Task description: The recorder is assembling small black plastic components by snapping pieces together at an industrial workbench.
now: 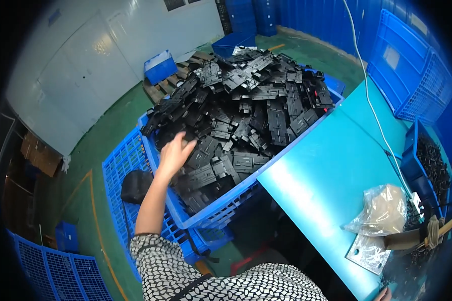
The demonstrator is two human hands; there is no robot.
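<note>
My left hand (174, 154) reaches over the near left part of a heap of black plastic parts (277, 123). Its thumb and a finger are spread apart, and I see nothing held between them. The parts look like flat, ribbed toy-vehicle chassis, piled above the rim of a large blue crate (198, 219). At the lower right edge only a bit of my right hand (384, 294) shows, beside small dark pieces on the turquoise table (311, 165). Its fingers are mostly cut off by the picture's edge.
On the table lie a clear plastic bag (385, 209) with tan contents and a metal plate (369, 252). A blue bin (412, 150) holds small black pieces. A white cable (369, 95) hangs across the table. Blue crates (407, 65) lean behind; a wooden pallet (155, 93) lies beyond the heap.
</note>
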